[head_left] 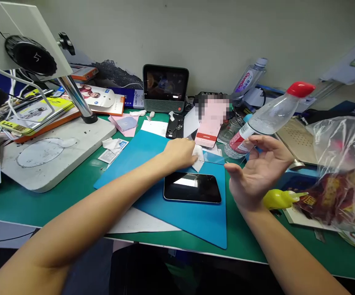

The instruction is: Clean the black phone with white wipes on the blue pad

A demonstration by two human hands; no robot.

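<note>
A black phone (pixel 192 187) lies screen up on a blue mat (pixel 195 217). Just beyond the phone's far edge, my left hand (pixel 179 153) is closed on a small white wipe (pixel 198 157). To the right of the phone, my right hand (pixel 257 170) is held palm up. Its thumb and fingertips pinch the edges of a thin clear screen protector (pixel 218 157), which hovers above the mat. A clear bottle with a red cap (pixel 266 119) leans tilted right behind that hand.
A microscope stand with a white base (pixel 57 153) fills the left side. A small screen device (pixel 165 88) stands at the back by the wall. A yellow squeeze blower (pixel 280 199) and a plastic bag of snacks (pixel 343 176) sit at the right. Packets and wipes (pixel 112 147) lie scattered.
</note>
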